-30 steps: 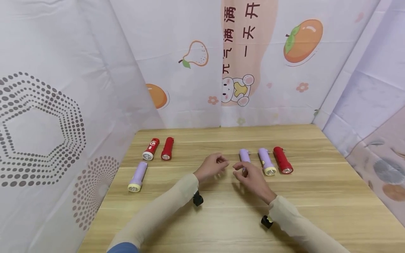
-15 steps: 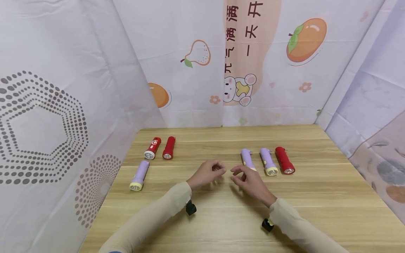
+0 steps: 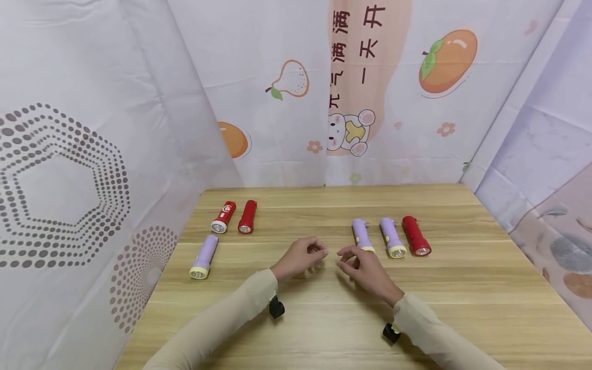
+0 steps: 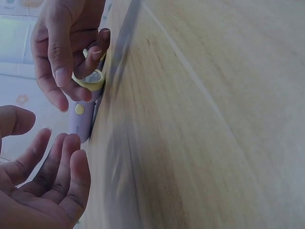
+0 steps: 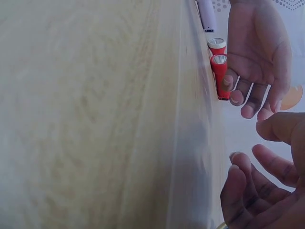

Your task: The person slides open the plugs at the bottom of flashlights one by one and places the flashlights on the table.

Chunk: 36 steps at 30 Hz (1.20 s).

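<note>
My left hand [image 3: 300, 257] hovers over the middle of the table, fingers loosely bent with nothing between them. Facing it, my right hand [image 3: 366, 270] is relaxed in the same way and holds nothing; a small gap separates the fingertips. Just beyond the right hand lies a purple flashlight [image 3: 361, 232], its pale yellow head partly covered by that hand. Beside it are another purple flashlight [image 3: 392, 237] and a red flashlight [image 3: 416, 236]. On the left side lie a red flashlight with a white head [image 3: 223, 217], a plain red flashlight [image 3: 247, 217] and a purple flashlight [image 3: 204, 257].
The wood-grain table [image 3: 324, 329] carries all the flashlights in two groups, left and right. A printed curtain [image 3: 259, 133] hangs along the back edge, and patterned cloths close off both sides. Each wrist wears a small black camera [image 3: 276, 307].
My left hand has drawn slightly left and toward me, widening the gap between the hands. The right hand has shifted slightly, uncovering more of the nearest purple flashlight. The flashlights stay put.
</note>
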Tool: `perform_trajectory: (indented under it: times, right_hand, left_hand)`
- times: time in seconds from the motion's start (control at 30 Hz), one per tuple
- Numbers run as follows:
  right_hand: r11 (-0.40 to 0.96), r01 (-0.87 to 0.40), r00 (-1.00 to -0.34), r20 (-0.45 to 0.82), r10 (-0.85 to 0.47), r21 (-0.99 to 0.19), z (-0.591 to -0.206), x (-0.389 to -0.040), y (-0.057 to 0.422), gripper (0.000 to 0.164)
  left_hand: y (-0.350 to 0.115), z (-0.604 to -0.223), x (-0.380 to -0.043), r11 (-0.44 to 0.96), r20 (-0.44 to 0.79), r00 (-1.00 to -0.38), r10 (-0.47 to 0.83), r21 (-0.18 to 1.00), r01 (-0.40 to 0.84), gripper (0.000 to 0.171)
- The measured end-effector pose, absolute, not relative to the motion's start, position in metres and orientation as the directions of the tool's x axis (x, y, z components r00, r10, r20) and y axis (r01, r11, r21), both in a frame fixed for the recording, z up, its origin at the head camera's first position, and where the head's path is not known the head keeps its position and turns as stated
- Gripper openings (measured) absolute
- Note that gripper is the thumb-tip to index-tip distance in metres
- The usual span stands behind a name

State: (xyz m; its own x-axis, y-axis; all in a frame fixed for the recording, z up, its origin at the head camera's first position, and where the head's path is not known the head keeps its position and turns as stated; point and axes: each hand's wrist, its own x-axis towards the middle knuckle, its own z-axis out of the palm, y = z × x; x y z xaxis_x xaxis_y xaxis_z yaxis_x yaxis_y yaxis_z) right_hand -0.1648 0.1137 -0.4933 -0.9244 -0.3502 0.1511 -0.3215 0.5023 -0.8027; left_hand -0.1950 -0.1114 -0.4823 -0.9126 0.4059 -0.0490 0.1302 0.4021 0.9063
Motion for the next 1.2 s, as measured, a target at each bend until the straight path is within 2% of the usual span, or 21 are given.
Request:
perform_trajectory:
  times: [0.3, 0.77, 1.2]
  right_hand:
    - [0.488, -0.323, -0.922, 0.152, -0.356, -0.811, -0.493, -0.167, 0.106, 0.029]
    - [0.507, -0.294, -0.927, 0.114, -0.356, -0.81, -0.494, -0.172, 0.088, 0.026]
    - [0.477, -0.25, -0.925, 0.062, -0.375, -0.842, -0.495, -0.178, 0.065, 0.024]
  left_hand:
    - [-0.124, -0.478, -0.195, 0.399, -0.044, -0.93, 0.364, 0.91, 0.113, 0.02]
    - [-0.158, -0.464, -0.204, 0.437, -0.04, -0.962, 0.27, 0.895, 0.085, 0.017]
    - [-0.204, -0.456, -0.22, 0.377, -0.053, -0.984, 0.169, 0.926, 0.015, 0.031]
